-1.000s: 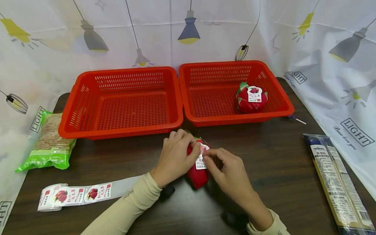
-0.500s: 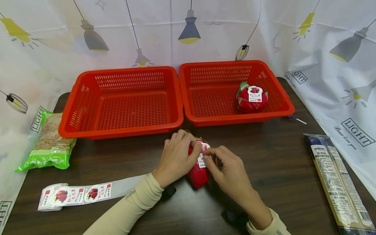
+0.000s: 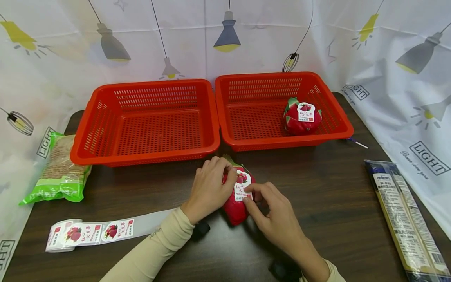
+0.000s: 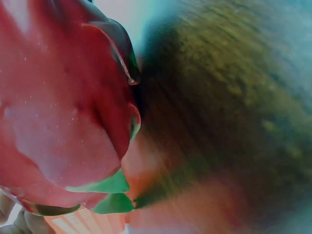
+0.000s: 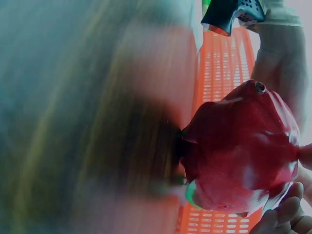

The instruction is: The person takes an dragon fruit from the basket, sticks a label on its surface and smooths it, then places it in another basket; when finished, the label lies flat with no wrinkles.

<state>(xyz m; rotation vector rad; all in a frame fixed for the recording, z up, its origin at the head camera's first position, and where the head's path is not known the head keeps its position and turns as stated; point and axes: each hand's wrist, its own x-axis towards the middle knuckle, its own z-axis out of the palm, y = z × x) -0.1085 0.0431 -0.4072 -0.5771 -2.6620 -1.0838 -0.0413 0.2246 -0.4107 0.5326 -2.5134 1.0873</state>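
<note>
A red dragon fruit (image 3: 235, 203) lies on the dark table in front of the two baskets, with a white fruit label (image 3: 241, 185) on its upper side. My left hand (image 3: 211, 188) curls round its left side and holds it. My right hand (image 3: 266, 203) touches the fruit's right side, thumb and forefinger at the label's lower edge. The left wrist view is filled by the fruit's red skin (image 4: 58, 112) and green scales. In the right wrist view the fruit (image 5: 241, 151) shows with fingertips (image 5: 287, 214) below it.
Two red mesh baskets stand behind: the left one (image 3: 148, 152), the right one (image 3: 331, 105) holding a labelled dragon fruit (image 3: 302, 116). A label strip (image 3: 91, 233) lies front left, a green bag (image 3: 60, 168) far left, a long packet (image 3: 401, 219) at the right.
The fruit has turned a little, so the label now faces up and shows whole. My right fingers slid from the label's middle to its lower edge.
</note>
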